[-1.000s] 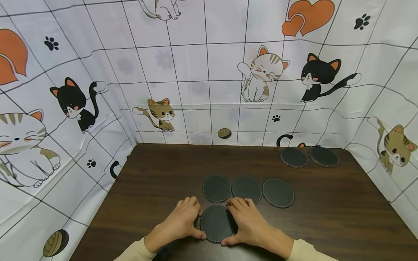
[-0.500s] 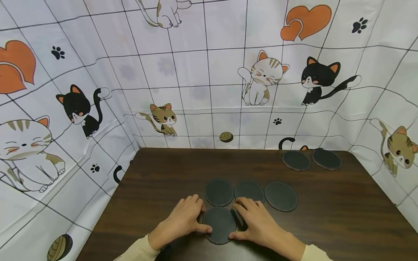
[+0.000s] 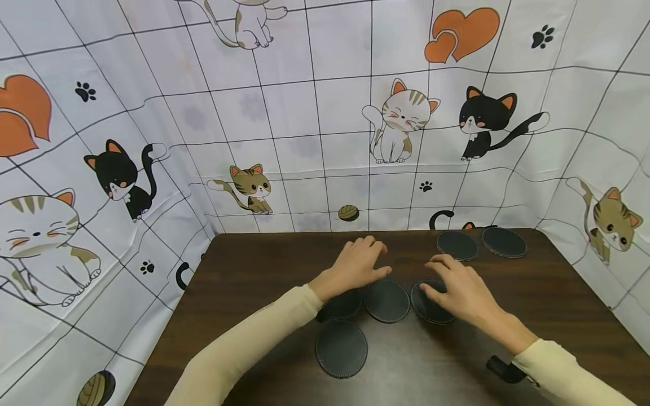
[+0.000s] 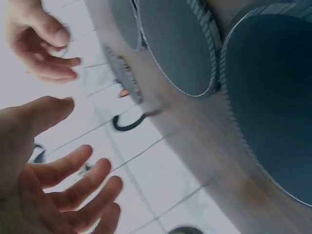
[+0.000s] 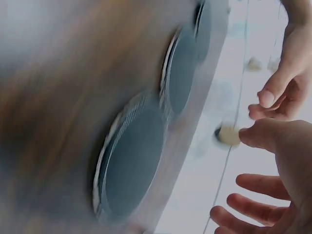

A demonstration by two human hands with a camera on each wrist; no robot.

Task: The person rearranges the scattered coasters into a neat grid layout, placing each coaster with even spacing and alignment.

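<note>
Three dark round coasters with stitched rims form a row in mid-table: a left one point(image 3: 342, 304), a middle one point(image 3: 387, 300) and a right one point(image 3: 431, 307). Nearer me, just below the left one, lies a front coaster point(image 3: 341, 349). My left hand point(image 3: 354, 264) hovers above the row, its forearm partly hiding the left coaster. Over the right coaster is my right hand point(image 3: 464, 290), covering some of it. In the left wrist view the fingers point(image 4: 83, 190) spread around nothing. The right wrist view likewise shows loose, apart fingers point(image 5: 258, 207).
Two more coasters, one point(image 3: 457, 245) and another point(image 3: 504, 242), lie at the far right edge of the dark wooden table point(image 3: 264, 259). A white cat-print cloth point(image 3: 304, 113) rises behind and at both sides. A black piece point(image 3: 505, 369) sits by the right sleeve.
Both hands have let go of the front coaster and moved up and forward, the right one also rightward. The front coaster now lies uncovered below the row.
</note>
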